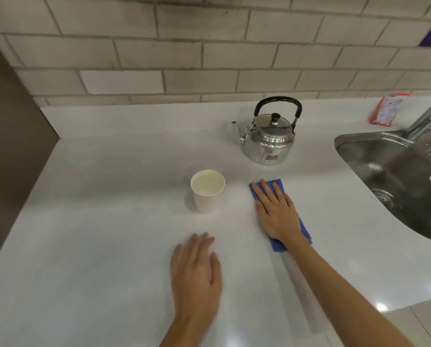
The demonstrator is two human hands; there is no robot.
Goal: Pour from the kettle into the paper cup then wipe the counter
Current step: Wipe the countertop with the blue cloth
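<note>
A shiny metal kettle with a black handle stands upright on the white counter, spout to the left. In front of it, to the left, a white paper cup holds clear liquid. My right hand lies flat, fingers spread, pressing a folded blue cloth onto the counter to the right of the cup. My left hand rests palm down on the counter nearer to me, below the cup, holding nothing.
A steel sink with a tap is set in the counter at the right. An orange packet lies by the tiled wall behind it. A dark panel closes off the left end. The counter's front edge runs at the lower right.
</note>
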